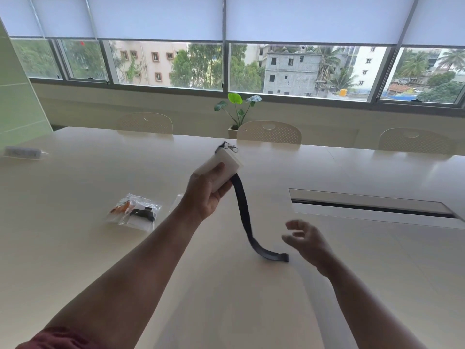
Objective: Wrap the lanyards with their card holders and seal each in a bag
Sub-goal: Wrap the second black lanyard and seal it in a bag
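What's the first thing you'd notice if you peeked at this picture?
Right in the middle, the left hand holds up a white card holder, and its black lanyard dangles down to the table. The right hand hovers open near the strap's end. Left of them lies a sealed bag with lanyards inside.

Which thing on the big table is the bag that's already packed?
Start at the long pale table and find the raised left hand gripping a white card holder. Just left of that forearm lies a clear plastic bag, flat on the tabletop. Only it shows orange and black pieces inside.
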Available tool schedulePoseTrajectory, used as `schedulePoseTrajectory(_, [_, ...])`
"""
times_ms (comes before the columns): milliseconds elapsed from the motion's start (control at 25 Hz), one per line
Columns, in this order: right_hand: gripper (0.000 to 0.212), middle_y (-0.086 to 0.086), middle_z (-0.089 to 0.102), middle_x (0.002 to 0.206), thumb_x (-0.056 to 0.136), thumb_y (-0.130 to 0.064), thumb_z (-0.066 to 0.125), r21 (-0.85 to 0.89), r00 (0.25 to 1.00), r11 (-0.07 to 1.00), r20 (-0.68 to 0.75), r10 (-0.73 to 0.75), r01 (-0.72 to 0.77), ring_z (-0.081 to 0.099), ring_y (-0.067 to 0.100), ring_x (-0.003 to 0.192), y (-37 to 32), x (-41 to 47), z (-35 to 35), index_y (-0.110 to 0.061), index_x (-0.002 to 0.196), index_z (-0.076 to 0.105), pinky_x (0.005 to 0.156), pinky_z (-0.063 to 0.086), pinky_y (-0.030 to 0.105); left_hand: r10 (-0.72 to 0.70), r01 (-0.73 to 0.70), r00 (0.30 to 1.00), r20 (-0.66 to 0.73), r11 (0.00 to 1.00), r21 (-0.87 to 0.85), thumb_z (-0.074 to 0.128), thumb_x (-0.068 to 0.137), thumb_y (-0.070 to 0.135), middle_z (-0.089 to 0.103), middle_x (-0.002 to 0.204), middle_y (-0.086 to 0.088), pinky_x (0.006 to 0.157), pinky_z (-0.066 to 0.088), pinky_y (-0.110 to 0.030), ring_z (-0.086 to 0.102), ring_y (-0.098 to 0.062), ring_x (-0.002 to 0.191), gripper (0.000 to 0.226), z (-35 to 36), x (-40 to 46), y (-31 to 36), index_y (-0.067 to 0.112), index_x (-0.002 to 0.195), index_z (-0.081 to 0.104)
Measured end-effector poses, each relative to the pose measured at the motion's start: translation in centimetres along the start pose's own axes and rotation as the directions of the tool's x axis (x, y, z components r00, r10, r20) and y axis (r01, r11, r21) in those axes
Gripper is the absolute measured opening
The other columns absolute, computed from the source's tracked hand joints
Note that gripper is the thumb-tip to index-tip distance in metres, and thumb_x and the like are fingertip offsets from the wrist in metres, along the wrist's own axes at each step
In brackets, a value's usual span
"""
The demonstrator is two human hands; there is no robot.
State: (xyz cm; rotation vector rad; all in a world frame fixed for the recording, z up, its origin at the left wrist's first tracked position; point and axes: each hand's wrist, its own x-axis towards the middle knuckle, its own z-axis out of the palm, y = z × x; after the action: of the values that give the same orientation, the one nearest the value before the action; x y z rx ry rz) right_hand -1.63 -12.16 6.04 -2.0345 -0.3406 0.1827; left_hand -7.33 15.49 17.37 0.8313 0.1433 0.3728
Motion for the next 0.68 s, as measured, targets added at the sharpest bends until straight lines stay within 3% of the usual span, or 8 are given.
schedulePoseTrajectory(80, [0.045,-0.009,0.070,0.121,0.085,-0.036,0.080,0.194,0.995,0.979,0.053,-0.081,0.069,0.065,0.008,0.114,-3.1,0.1,0.4,-0.024,0.125,0.064,0.085,0.050,0.022,-0.071,0.066,0.995,0.077,0.996,0.061,0.069,0.093,0.005,0.075,0.105,-0.012,0.077,0.060,-0.036,0.074,-0.025,0.096,0.024,0.7,-0.7,-1.2,0.008,0.117,0.068])
schedulePoseTrajectory(160, [0.058,-0.008,0.071,0.125,0.082,-0.046,0.076,0.400,0.970,0.913,0.181,-0.165,0.081,0.063,0.005,0.119,-6.0,0.0,1.1,-0.024,0.133,0.059,0.091,0.048,0.023,-0.152,0.133,0.978,0.142,0.982,0.132,0.070,0.092,0.005,0.074,0.107,-0.017,0.081,0.060,-0.040,0.074,-0.030,0.099,0.026,1.3,-1.5,-2.6,0.002,0.117,0.067])
schedulePoseTrajectory(320, [0.042,0.023,0.068,0.111,0.101,-0.035,0.057,0.625,0.928,0.773,0.219,-0.303,0.105,0.066,0.032,0.108,-8.4,-0.9,3.2,0.005,0.113,0.058,0.106,0.045,0.046,-0.216,0.159,0.943,0.254,0.961,0.228,0.067,0.094,0.006,0.071,0.109,-0.024,0.078,0.061,-0.043,0.072,-0.035,0.098,0.021,1.9,-2.9,-4.6,-0.005,0.112,0.068])
schedulePoseTrajectory(400, [0.047,0.036,0.065,0.109,0.101,-0.038,0.051,0.618,0.947,0.783,0.211,-0.242,0.062,0.070,0.034,0.084,-8.3,-1.4,3.8,0.007,0.114,0.057,0.094,0.048,0.053,-0.196,0.139,0.948,0.251,0.964,0.227,0.066,0.095,0.006,0.071,0.105,-0.023,0.077,0.062,-0.042,0.072,-0.033,0.093,0.019,1.8,-2.9,-4.9,-0.004,0.110,0.069])
schedulePoseTrajectory(480, [0.037,0.043,0.061,0.106,0.102,-0.034,0.049,0.561,0.966,0.825,0.166,-0.198,0.073,0.060,0.021,0.055,-8.1,-1.8,4.5,-0.002,0.110,0.064,0.080,0.052,0.044,-0.173,0.110,0.953,0.250,0.963,0.244,0.065,0.096,0.005,0.071,0.098,-0.019,0.074,0.063,-0.043,0.071,-0.032,0.088,0.014,1.6,-2.9,-5.1,-0.001,0.108,0.070])
schedulePoseTrajectory(600, [0.025,0.013,0.077,0.092,0.107,-0.021,0.048,0.508,0.982,0.857,0.103,-0.158,0.085,0.045,0.011,0.043,-7.6,-1.9,5.1,-0.006,0.103,0.068,0.064,0.049,0.031,-0.154,0.076,0.952,0.263,0.955,0.286,0.063,0.097,0.003,0.070,0.092,-0.014,0.068,0.062,-0.042,0.070,-0.030,0.082,0.012,1.3,-3.3,-5.6,0.005,0.105,0.071])
schedulePoseTrajectory(680, [0.024,0.006,0.079,0.094,0.107,-0.018,0.048,0.469,0.989,0.881,0.092,-0.118,0.061,0.043,0.012,0.042,-7.4,-1.9,5.2,-0.006,0.104,0.068,0.056,0.044,0.028,-0.122,0.027,0.959,0.255,0.936,0.350,0.063,0.097,0.001,0.068,0.089,-0.012,0.068,0.058,-0.038,0.066,-0.029,0.082,0.013,1.1,-3.3,-6.0,0.005,0.107,0.069])
